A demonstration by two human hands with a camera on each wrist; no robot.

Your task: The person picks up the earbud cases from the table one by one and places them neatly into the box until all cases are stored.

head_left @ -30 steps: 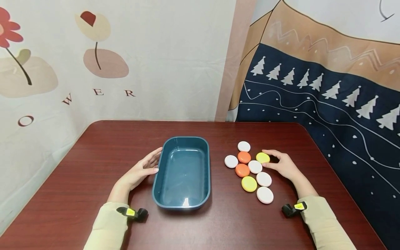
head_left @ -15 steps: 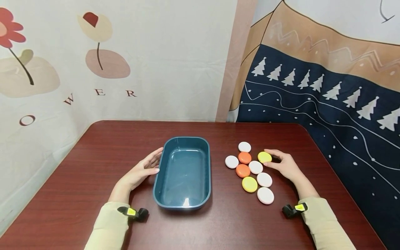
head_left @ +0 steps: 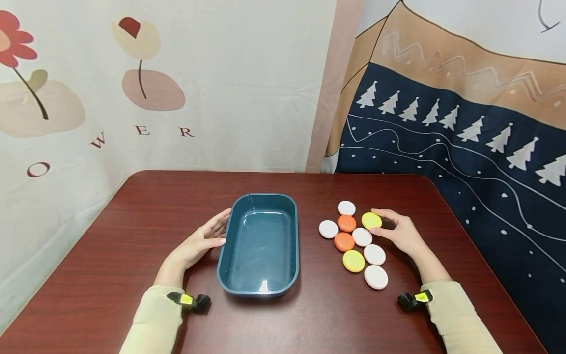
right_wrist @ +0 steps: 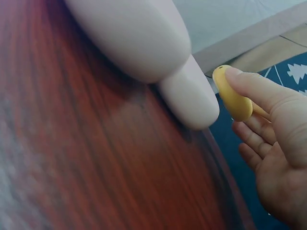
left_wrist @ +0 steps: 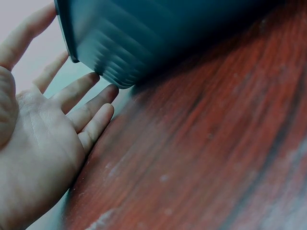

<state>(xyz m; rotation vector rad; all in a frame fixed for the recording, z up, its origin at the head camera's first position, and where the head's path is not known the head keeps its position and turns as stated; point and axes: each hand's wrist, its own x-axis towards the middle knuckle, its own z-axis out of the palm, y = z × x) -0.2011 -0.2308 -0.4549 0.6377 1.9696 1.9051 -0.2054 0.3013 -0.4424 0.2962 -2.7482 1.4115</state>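
Observation:
In the head view, a deep teal rectangular tray [head_left: 265, 246] with rounded corners stands on the table. My left hand [head_left: 194, 246] is at its left side, fingers extended; the left wrist view shows fingertips touching or close to the tray's wall [left_wrist: 144, 38]. To the right, my right hand [head_left: 400, 233] pinches a yellow disc [head_left: 371, 221] between thumb and fingers. In the right wrist view the same yellow disc [right_wrist: 235, 98] appears edge-on, apart from two white discs. Left of that hand lie orange discs [head_left: 344, 241], several white discs [head_left: 374, 254] and another yellow disc [head_left: 353, 261].
The dark red wooden table [head_left: 265, 324] extends around the tray, its far edge near the hanging cloths. Behind it hangs a pale flower-print cloth [head_left: 247, 98], with a tree-patterned one [head_left: 442, 147] at the right. Each wrist wears a small black camera [head_left: 409, 302].
My right hand has shifted slightly right and then back left with the yellow disc, ending a little farther from me. The left hand and the tray have kept their places.

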